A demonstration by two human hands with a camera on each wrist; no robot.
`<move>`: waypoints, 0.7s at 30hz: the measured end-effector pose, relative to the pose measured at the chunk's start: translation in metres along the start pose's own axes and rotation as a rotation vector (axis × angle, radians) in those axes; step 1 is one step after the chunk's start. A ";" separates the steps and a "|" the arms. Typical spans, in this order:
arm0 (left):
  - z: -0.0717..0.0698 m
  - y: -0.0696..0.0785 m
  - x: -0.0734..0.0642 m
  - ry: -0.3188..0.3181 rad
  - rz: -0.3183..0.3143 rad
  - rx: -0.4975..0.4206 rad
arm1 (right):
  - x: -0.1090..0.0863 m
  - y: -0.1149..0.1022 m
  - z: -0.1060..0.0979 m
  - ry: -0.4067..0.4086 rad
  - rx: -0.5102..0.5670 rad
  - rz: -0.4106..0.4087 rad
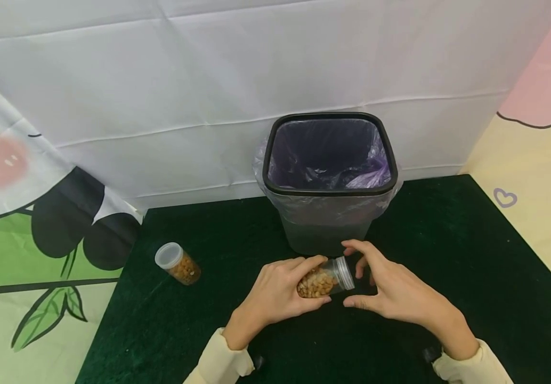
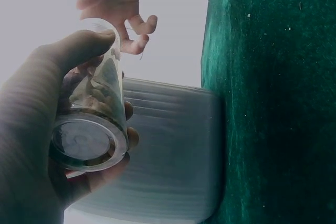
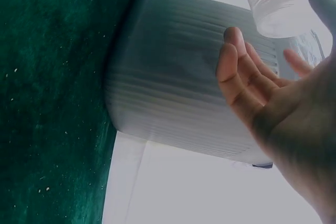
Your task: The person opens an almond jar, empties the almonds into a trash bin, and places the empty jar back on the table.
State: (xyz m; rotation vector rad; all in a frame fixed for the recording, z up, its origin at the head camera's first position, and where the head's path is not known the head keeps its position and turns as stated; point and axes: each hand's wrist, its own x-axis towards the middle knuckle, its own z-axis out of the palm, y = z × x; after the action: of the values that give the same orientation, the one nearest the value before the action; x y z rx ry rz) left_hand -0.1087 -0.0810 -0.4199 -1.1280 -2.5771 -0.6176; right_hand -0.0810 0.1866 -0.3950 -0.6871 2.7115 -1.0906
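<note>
My left hand [image 1: 280, 290] grips a clear plastic jar [image 1: 323, 278] of small tan pieces, perhaps nuts. The jar lies tilted on its side, its capped end toward my right hand; in the left wrist view its round base [image 2: 84, 140] faces the camera. A ribbed, see-through lid [image 1: 345, 273] sits on it. Just right of the lid, my right hand [image 1: 395, 288] holds its thumb and fingers spread and loosely bent, with nothing between them. In the right wrist view those fingers [image 3: 244, 80] are apart from the jar's lid end.
A grey trash bin [image 1: 323, 224] with a black rim and a plastic liner stands behind my hands, against the white cloth wall. Another lidded jar [image 1: 178, 263] of similar pieces is on the dark green tabletop [image 1: 170, 330] at left.
</note>
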 end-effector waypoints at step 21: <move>0.000 0.000 0.001 -0.019 0.011 0.010 | 0.003 0.003 0.002 0.020 -0.024 -0.068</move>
State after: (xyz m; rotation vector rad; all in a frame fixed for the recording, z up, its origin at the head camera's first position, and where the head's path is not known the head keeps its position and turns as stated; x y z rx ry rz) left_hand -0.1095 -0.0801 -0.4196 -1.1496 -2.5852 -0.5942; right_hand -0.0838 0.1861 -0.3981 -0.7815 2.7411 -1.0878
